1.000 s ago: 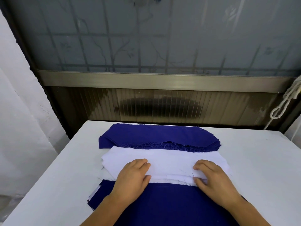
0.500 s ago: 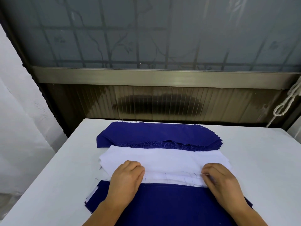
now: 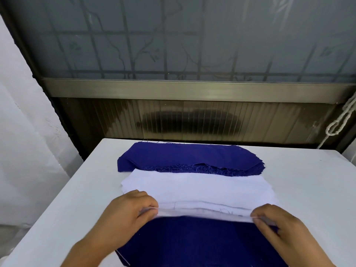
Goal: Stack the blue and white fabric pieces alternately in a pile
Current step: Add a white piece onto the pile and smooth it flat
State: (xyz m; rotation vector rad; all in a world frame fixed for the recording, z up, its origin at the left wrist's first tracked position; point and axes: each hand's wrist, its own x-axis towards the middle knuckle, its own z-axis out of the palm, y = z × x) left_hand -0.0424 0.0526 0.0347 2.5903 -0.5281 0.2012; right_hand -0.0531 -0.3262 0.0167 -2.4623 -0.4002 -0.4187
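A pile of blue fabric pieces [image 3: 189, 158] lies at the far side of the white table [image 3: 308, 189]. In front of it sits a pile of white fabric pieces [image 3: 200, 186]. Nearest me is the mixed pile with a blue piece [image 3: 196, 241] on top. My left hand [image 3: 127, 214] pinches the near left edge of the top white piece. My right hand [image 3: 275, 226] pinches the same edge at the right. That near edge is lifted slightly off the white pile.
A frosted window with a metal sill [image 3: 192, 89] stands behind the table. A white rope [image 3: 339, 120] hangs at the right. A white curtain [image 3: 23, 132] hangs at the left, beside the table's left edge.
Both hands slid from lying flat on the white pile to its near edge, curled, and pinched the top white piece. Its near edge has risen.
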